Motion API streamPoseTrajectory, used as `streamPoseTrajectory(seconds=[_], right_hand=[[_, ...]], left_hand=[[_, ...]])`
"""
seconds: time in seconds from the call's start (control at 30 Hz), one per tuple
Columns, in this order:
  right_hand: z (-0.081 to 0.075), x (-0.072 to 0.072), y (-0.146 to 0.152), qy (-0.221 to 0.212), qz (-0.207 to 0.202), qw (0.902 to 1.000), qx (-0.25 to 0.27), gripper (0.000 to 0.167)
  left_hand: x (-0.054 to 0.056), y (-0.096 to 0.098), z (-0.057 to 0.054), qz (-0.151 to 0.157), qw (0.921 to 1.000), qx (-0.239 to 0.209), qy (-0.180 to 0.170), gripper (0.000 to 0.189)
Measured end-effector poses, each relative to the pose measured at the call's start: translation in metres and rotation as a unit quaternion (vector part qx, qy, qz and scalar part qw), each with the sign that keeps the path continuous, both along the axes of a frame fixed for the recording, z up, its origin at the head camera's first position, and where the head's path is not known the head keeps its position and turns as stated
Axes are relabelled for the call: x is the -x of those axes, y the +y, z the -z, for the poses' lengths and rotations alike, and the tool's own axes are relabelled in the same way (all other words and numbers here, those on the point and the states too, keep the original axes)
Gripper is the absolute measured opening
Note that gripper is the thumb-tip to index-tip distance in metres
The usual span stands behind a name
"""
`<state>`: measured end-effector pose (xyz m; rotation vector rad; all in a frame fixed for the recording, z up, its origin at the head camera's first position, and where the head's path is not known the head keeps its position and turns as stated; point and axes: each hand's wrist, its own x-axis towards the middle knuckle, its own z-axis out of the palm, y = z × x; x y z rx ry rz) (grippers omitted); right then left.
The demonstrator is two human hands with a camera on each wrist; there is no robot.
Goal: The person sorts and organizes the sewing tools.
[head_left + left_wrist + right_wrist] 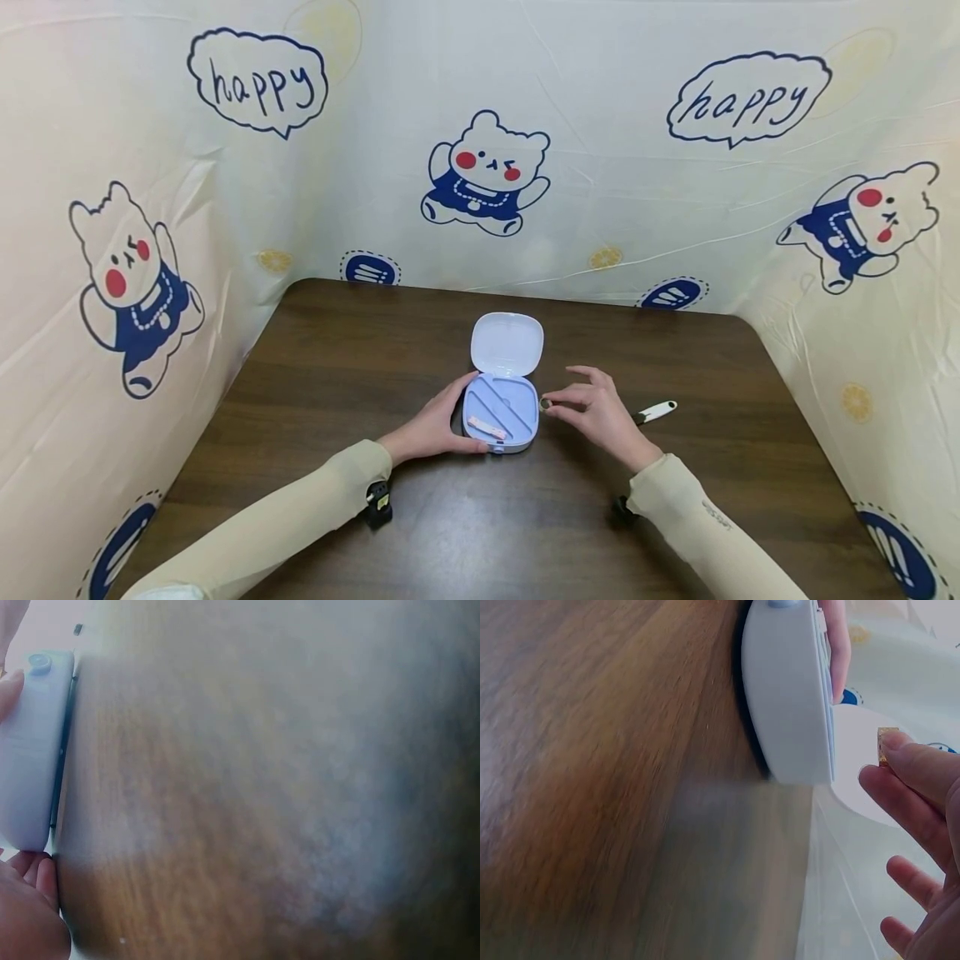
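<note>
A pale-blue box point(501, 446) stands on the table, its white lid point(507, 343) raised at the back. Diagonal dividers split the inside, and a small pink-and-white strip point(487, 428) lies in the front left compartment. My left hand point(435, 425) holds the box from its left side, thumb along the front edge and fingers toward the back corner. Just off the box's right edge, my right hand point(596, 412) pinches a small gold ring point(883, 746) between thumb and index finger. The other fingers of that hand are spread.
Behind my right hand lies a tool with a white handle point(660, 410) that has a hole at its end; its dark part is partly hidden. The brown table point(360, 333) is bordered by a printed cloth point(600, 208) at the back and both sides.
</note>
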<state>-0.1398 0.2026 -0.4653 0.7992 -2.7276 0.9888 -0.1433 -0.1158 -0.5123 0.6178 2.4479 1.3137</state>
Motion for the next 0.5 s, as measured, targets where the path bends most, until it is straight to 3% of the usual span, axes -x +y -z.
streamPoseTrajectory(seconds=[0.5], right_hand=[[-0.004,0.003,-0.028,-0.009,-0.011,0.9999,-0.003,0.019]], left_hand=[[0.000,-0.001,-0.001,0.007,0.9999,-0.004,-0.007,0.118]])
